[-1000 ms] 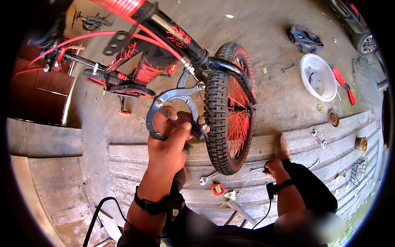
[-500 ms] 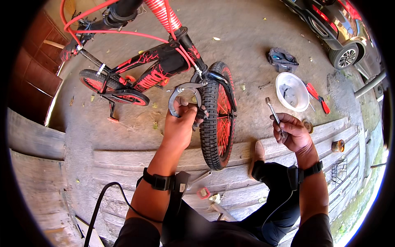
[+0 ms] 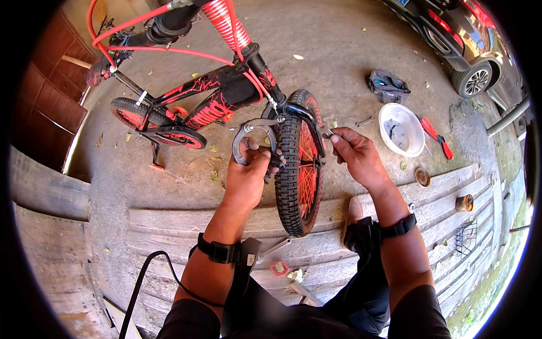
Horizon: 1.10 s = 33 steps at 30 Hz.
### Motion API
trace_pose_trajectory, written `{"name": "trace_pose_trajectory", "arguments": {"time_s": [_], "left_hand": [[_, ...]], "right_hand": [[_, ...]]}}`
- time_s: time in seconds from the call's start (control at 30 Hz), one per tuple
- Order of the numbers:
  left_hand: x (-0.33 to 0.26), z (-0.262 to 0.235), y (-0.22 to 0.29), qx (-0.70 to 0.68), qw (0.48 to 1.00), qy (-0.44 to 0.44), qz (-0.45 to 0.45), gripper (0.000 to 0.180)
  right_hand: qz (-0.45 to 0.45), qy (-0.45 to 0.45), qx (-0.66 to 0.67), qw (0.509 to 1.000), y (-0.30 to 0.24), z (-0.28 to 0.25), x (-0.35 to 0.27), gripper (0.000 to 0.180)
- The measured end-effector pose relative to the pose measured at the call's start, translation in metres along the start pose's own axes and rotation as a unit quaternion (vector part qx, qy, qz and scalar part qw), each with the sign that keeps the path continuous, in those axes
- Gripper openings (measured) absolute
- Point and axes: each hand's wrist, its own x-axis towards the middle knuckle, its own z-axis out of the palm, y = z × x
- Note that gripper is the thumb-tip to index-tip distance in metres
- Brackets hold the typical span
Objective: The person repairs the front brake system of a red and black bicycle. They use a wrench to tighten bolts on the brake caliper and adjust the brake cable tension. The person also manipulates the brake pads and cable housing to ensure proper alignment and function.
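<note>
We hold the grey brake caliper [image 3: 252, 141] in our left hand [image 3: 248, 178], fingers curled around its lower arm, just left of the bike's front tyre [image 3: 293, 164]. Our right hand [image 3: 353, 155] sits just right of that tyre, fingertips pinched on a small metal tool [image 3: 326, 133] at the tyre's upper side. Well right of the tyre stand a white bowl [image 3: 402, 130] and red-handled pliers [image 3: 437, 135]; behind the tyre lies the black and red frame [image 3: 220, 99]
</note>
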Motion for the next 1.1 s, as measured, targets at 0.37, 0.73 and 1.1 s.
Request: {"name": "trace_pose_trajectory", "arguments": {"time_s": [0.37, 0.73, 1.1], "left_hand": [[-0.002, -0.001, 0.0, 0.008, 1.0, 0.008, 0.002, 0.021], [-0.003, 0.002, 0.001, -0.002, 1.0, -0.004, 0.001, 0.021], [-0.003, 0.002, 0.002, -0.006, 1.0, -0.02, 0.006, 0.02]], "right_hand": [[-0.13, 0.008, -0.15, 0.98, 0.007, 0.021, 0.027, 0.019], [-0.212, 0.04, -0.148, 0.965, 0.002, 0.028, 0.046, 0.018], [-0.298, -0.097, -0.212, 0.926, -0.021, 0.007, 0.081, 0.021]]}}
